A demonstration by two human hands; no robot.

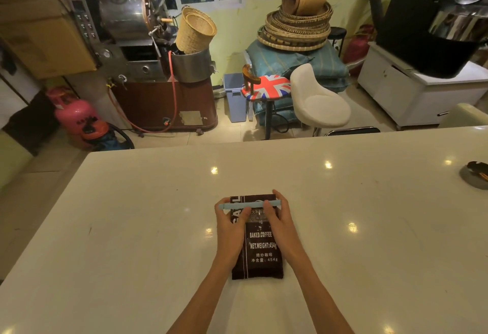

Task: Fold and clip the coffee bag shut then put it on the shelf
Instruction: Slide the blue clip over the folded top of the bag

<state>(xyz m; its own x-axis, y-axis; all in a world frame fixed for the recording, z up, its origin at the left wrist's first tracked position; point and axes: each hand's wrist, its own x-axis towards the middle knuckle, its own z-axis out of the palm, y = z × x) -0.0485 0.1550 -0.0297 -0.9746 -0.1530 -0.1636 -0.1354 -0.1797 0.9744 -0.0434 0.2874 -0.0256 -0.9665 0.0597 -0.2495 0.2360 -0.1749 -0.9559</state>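
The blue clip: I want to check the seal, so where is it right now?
In the head view, the blue clip lies across the far end of the coffee bag on the white counter, held between the left hand and right hand.

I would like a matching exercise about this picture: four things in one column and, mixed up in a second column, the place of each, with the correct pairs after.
Things:
1. coffee bag
2. clip
3. white chair
4. pink gas cylinder

Places:
A. on the floor at the far left
B. flat on the white counter, between the two forearms
C. across the bag's top end, under the left hand and right hand
D. beyond the counter, beside the flag stool

Pairs: 1-B, 2-C, 3-D, 4-A
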